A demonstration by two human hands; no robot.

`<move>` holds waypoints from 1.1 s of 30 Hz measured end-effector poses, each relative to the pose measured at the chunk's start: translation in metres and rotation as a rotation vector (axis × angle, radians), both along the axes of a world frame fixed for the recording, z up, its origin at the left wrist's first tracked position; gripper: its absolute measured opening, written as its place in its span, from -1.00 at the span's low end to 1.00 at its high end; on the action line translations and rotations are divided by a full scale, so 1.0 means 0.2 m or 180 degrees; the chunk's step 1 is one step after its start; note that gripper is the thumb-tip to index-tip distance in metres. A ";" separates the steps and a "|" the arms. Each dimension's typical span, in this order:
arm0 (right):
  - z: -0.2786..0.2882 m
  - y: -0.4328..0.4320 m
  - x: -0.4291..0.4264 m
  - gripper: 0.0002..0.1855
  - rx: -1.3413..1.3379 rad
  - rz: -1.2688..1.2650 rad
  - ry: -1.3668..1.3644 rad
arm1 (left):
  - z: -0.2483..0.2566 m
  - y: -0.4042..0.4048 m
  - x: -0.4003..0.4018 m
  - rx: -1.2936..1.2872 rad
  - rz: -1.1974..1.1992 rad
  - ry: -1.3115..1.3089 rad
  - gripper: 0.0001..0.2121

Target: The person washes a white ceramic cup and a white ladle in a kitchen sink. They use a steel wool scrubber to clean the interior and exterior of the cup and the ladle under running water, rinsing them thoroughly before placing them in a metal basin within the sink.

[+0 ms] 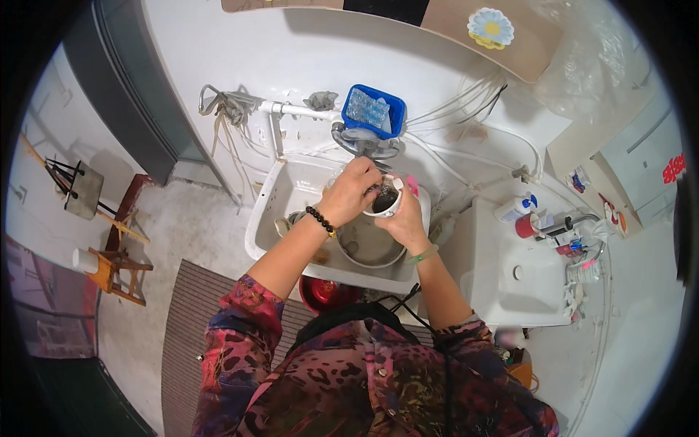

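My right hand (407, 218) is closed around a white cup (388, 212), whose inside looks dark. The fingers of my left hand (349, 192) reach into the cup's mouth and seem to pinch a greyish mesh-like scourer (386, 193), partly hidden. Both hands are over a white ceramic sink (262, 232). Below them in the sink sits a round metal basin (377, 266) with cloudy water and a small round thing in it. Other dishes, partly covered by my left arm, lie at the sink's left side. The metal tap (363, 143) is just beyond my hands.
A blue plastic basket (403, 112) with a packet hangs behind the tap. To the right is a second white washbasin (532, 311) with a pump bottle (513, 210) and a red cup (526, 225). A red basin (327, 295) stands under the sink, beside a striped mat (202, 338).
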State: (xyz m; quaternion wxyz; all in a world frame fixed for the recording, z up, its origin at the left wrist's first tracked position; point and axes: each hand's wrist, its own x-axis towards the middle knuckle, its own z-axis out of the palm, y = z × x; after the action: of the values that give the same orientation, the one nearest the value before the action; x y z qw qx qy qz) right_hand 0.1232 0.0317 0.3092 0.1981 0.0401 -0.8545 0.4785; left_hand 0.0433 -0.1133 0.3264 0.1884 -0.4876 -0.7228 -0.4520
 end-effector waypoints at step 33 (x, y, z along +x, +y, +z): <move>0.10 0.22 -0.07 -0.27 0.0358 0.0270 -0.0563 | 0.07 0.22 -0.16 -0.0118 -0.0450 0.0095 -0.83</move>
State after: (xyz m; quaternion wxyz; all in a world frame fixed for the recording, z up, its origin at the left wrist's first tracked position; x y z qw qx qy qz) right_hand 0.1090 0.0766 0.3294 0.0990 0.0449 -0.8917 0.4394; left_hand 0.0122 -0.0690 0.3399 0.1577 -0.5474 -0.6920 -0.4434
